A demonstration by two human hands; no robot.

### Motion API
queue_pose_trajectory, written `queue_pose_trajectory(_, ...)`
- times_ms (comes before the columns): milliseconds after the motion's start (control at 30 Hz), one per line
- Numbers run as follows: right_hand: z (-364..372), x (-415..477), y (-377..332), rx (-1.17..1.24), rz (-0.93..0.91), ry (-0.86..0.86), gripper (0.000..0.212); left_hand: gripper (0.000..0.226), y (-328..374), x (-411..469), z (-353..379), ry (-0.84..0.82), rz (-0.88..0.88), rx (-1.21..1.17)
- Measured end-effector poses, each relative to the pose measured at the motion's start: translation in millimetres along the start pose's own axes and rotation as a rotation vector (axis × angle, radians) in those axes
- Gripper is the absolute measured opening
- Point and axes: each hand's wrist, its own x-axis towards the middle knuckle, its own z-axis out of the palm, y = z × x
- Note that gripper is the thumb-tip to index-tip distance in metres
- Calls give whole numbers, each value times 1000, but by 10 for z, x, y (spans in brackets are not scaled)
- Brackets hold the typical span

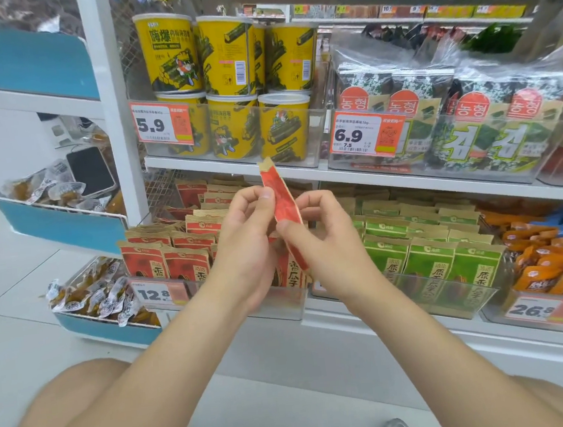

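Holding a Red Snack Packet Edge-On

Item: red snack packet, seen edge-on and tilted, raised in front of the matching red packets in stock.
Left hand: fingers curled, thumb pinching the packet's upper part.
Right hand: thumb and fingers pinching its lower part.
Adjacent: green packets at right; yellow seaweed canisters above.

Counted here: 1 left hand, 1 right hand, 1 red packet between them, 1 black phone, at least 7 yellow canisters in 2 tiers, and 4 readable price tags.
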Motion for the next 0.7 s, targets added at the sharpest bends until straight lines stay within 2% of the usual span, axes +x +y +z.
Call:
queue_pose_trajectory(100, -48, -73, 30, -94, -5, -45, 32, 13, 23, -52, 0, 4, 1, 39)
queue_pose_trajectory(200, -118, -121, 5, -42, -48, 135, 33, 14, 83, -146, -54, -113, 28, 207)
queue_pose_trajectory(300, -134, -194, -22, 44, -75, 262, 47, 11, 110, -330, -95, -178, 54, 371)
queue_pose_trajectory(367, -120, -263, -22, 43, -61, 285, 56, 9, 69, -461, -100, -172, 63, 409)
queue_pose_trajectory(567, -76, -479, 49, 70, -45, 217, 52, 14, 40, -648, -156, -78, 98, 498)
queue_pose_trajectory(700, -109, -514, 140, 96, -34, 59, 33, 18, 29, -680, -188, -38, 42, 384)
